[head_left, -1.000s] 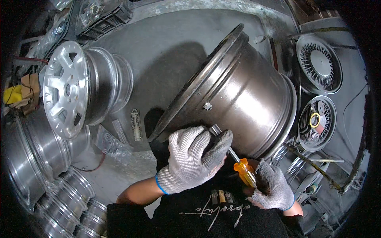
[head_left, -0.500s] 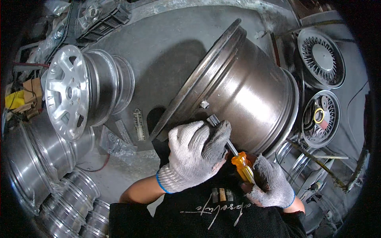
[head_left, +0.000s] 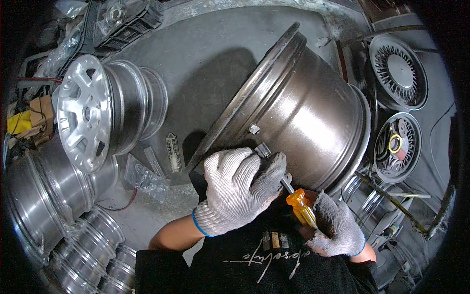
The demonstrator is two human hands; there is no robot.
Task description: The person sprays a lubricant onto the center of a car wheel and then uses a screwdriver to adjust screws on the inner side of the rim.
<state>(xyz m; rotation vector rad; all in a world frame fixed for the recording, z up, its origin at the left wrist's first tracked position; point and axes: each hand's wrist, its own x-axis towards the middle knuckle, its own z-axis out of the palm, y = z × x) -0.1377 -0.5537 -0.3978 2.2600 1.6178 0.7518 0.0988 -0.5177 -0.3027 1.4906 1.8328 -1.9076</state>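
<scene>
A large bare-metal wheel rim lies tilted on its side in front of me, its dark edge toward the upper left. A small nut-topped stem sticks out of its barrel near that edge. My left hand, in a grey-white knit glove, is closed round the shaft of a nut driver, whose metal socket pokes out just below the stem, apart from it. My gloved right hand is closed at the driver's translucent orange handle; some of its fingers are hidden.
A polished spoked wheel stands at the left. Several rims are stacked at lower left. Two more wheels sit at right; the lower one holds small parts. A ruler-like strip and plastic bags lie between. A black crate is at the back.
The socket and my left hand have shifted slightly left, and the socket sits a little farther from the stem. Both hands keep their hold on the nut driver.
</scene>
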